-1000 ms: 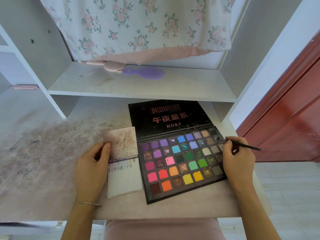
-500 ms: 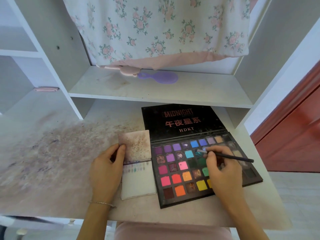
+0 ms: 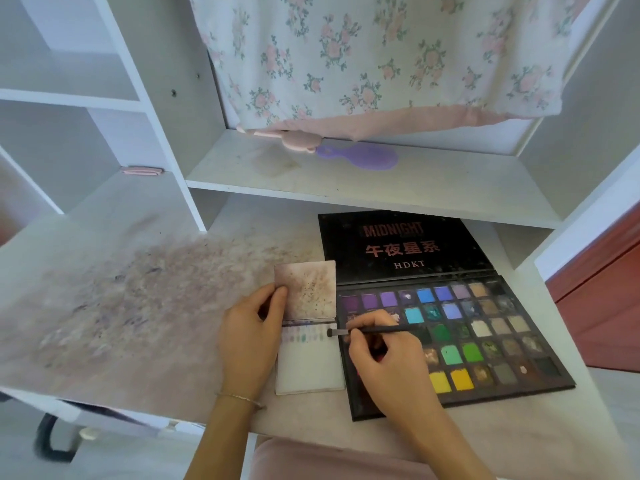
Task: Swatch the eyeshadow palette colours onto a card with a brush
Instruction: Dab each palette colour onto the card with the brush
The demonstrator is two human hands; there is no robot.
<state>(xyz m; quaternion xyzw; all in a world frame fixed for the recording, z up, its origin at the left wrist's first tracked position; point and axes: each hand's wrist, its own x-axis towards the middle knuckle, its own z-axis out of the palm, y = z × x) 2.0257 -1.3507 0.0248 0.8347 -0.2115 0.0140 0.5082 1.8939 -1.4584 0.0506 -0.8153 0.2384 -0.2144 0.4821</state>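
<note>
The right hand point(image 3: 384, 355) pinches a thin black brush point(image 3: 374, 330) between thumb and curled fingers, the bristle tip touching the right end of a row of small colour swatches near the top of the white card point(image 3: 308, 368). The left hand point(image 3: 252, 337) lies flat beside the card, its thumb and forefinger pressing the edge of a smudged, speckled sheet point(image 3: 306, 291) that is folded back above the card.

Just right of the card lies the open eyeshadow palette point(image 3: 485, 341), its pans in rows of purples, blues, greens, yellows and browns; the right hand covers the lower left pans. The black lid lies back, printed "MIDNIGHT" and "HDKT".

Everything rests on a white table point(image 3: 138, 306) stained with powder to the left. On the shelf point(image 3: 415, 188) above lies a purple hairbrush point(image 3: 360, 156) under a hanging floral cloth point(image 3: 381, 57).
</note>
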